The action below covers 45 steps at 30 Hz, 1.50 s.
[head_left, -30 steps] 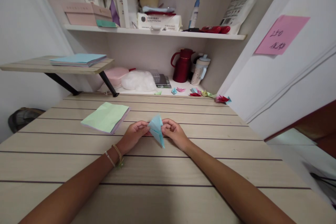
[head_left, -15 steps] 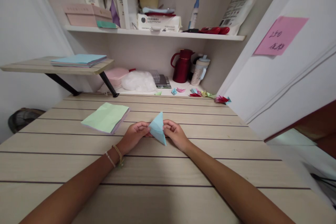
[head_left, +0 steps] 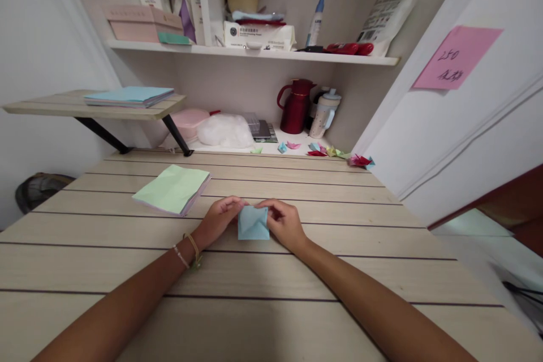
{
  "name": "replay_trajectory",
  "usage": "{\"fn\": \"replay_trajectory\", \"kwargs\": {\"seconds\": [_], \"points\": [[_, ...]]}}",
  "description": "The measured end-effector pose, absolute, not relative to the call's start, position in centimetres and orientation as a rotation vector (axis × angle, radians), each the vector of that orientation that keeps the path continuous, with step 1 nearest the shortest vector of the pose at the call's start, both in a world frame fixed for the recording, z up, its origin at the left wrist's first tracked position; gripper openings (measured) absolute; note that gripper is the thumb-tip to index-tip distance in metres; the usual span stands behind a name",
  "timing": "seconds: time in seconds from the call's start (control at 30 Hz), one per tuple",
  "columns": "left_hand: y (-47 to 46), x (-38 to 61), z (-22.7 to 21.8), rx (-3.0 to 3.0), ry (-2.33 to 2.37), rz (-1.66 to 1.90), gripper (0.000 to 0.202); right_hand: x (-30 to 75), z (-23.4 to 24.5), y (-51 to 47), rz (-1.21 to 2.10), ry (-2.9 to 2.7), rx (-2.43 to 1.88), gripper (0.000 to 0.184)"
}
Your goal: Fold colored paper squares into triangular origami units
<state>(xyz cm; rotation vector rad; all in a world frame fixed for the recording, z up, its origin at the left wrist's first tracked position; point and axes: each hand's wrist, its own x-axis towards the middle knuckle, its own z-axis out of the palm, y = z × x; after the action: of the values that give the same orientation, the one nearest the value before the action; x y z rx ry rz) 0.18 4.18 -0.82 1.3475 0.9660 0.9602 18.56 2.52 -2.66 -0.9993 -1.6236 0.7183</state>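
A small folded sheet of light blue origami paper (head_left: 253, 225) is held between my two hands over the middle of the table. It looks nearly square, its lower edge toward me. My left hand (head_left: 221, 218) pinches its upper left corner between thumb and fingers. At the upper right side, my right hand (head_left: 286, 225) grips the paper with fingers curled; some of its fingertips are hidden behind the sheet. A stack of green paper (head_left: 173, 188) lies on the table to the left, beyond my left hand.
Several folded paper pieces (head_left: 317, 150) line the table's back edge. Behind stand a red jug (head_left: 296, 107) and a pale bottle (head_left: 324, 114). A raised wooden stand (head_left: 42, 103) at the left carries blue paper (head_left: 131, 95). A white shelf (head_left: 254, 52) spans above.
The blue paper has turned from a tall triangle-like shape to a nearly square one facing me. My right hand has shifted its hold to the paper's upper right.
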Motion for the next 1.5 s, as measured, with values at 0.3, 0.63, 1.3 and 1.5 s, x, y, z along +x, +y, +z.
{"fn": "replay_trajectory", "kwargs": {"seconds": [0.3, 0.63, 1.3, 1.5], "points": [[4.4, -0.3, -1.2, 1.261, 0.971, 1.006, 0.035, 18.9, -3.1, 3.4, 1.202, -1.635, -0.908, 0.017], [4.4, 0.0, -1.4, 1.362, 0.926, 1.049, 0.026, 18.8, -3.3, 4.1, 1.197, -1.260, -0.998, 0.026], [4.4, 0.0, -2.1, 1.392, 0.975, 1.094, 0.045, 18.9, -3.3, 4.0, 0.987, -1.538, -1.029, 0.039], [4.1, 0.1, -1.5, 1.467, 1.075, 1.072, 0.025, 18.7, -3.5, 3.6, 1.011, -1.530, -1.064, 0.027]]}}
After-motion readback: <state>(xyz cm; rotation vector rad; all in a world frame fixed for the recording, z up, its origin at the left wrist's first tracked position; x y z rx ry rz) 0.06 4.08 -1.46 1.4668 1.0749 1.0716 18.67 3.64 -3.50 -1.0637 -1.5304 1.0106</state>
